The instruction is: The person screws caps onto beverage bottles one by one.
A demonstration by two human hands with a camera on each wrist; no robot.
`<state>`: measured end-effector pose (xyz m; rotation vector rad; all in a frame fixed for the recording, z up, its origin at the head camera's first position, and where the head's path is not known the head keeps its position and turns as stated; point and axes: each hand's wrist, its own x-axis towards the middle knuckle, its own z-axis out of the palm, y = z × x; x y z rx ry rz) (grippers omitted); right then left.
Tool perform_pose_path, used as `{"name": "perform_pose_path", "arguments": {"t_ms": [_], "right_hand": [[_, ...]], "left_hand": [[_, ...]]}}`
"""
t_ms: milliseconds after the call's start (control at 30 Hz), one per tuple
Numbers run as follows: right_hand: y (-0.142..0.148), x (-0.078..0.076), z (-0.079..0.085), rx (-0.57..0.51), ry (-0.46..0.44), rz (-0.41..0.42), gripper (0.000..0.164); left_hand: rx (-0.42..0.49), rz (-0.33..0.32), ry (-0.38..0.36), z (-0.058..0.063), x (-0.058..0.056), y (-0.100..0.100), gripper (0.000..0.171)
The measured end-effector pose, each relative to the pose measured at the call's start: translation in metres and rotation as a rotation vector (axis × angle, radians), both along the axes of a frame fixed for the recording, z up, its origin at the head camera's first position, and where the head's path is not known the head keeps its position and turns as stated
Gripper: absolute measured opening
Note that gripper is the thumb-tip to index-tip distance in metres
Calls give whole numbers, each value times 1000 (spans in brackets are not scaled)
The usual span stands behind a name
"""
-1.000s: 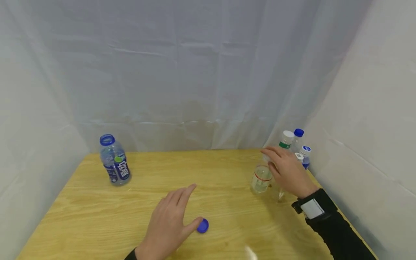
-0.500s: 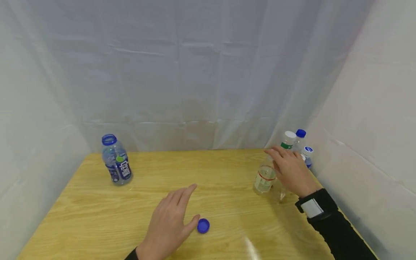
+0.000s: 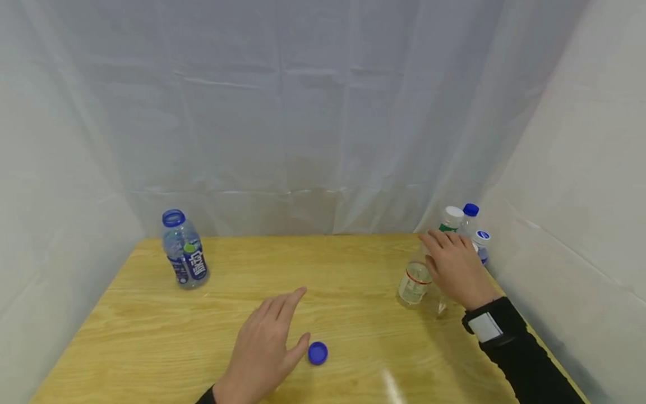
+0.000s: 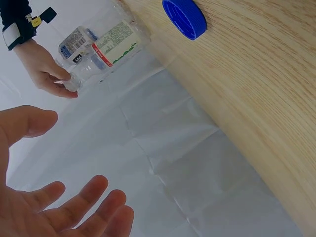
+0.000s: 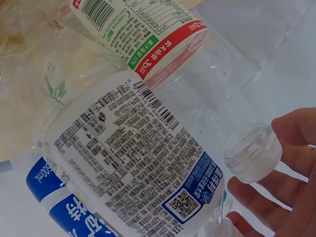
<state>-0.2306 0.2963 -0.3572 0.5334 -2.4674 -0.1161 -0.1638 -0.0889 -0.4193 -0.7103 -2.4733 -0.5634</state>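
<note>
My right hand (image 3: 456, 269) grips the neck of a clear plastic bottle (image 3: 414, 287) with a cream label and red band, standing at the table's right side. Thumb and fingers sit around its clear neck (image 5: 254, 155) in the right wrist view. Right beside it is another clear bottle with a white label (image 5: 123, 153) full of small print, partly under that hand in the head view. My left hand (image 3: 264, 342) holds nothing; its fingers are spread and relaxed over the front of the table. Just right of its thumb lies a blue bottle cap (image 3: 317, 353), hollow side up.
A capless blue-tinted bottle (image 3: 185, 255) stands at the back left of the wooden table (image 3: 303, 264). Several capped bottles cluster at the back right, among them one with a white cap (image 3: 454, 212) and one with a blue cap (image 3: 470, 210). White sheeting (image 3: 313, 112) surrounds the table.
The head view has turned slightly. My right hand has shifted a little right with the clear bottle, covering most of a white cap behind it. My left hand has hardly moved.
</note>
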Motion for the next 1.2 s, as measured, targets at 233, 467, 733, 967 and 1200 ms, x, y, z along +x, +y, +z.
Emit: {"name": "perform_pose_path", "arguments": {"t_ms": [233, 467, 733, 967, 1200], "right_hand": [[-3, 0, 1, 11, 16, -8, 45], [-4, 1, 0, -5, 21, -6, 46], [-11, 2, 1, -40, 39, 43, 47], [-26, 11, 3, -49, 56, 131, 48], [-51, 22, 4, -129, -16, 233, 42]], "left_hand": [[-1, 8, -29, 1, 1, -4, 79], [-5, 12, -42, 1, 1, -5, 71], [-1, 7, -5, -1, 0, -8, 65], [-2, 6, -24, -2, 0, -8, 63], [3, 11, -15, -3, 1, -7, 61]]}}
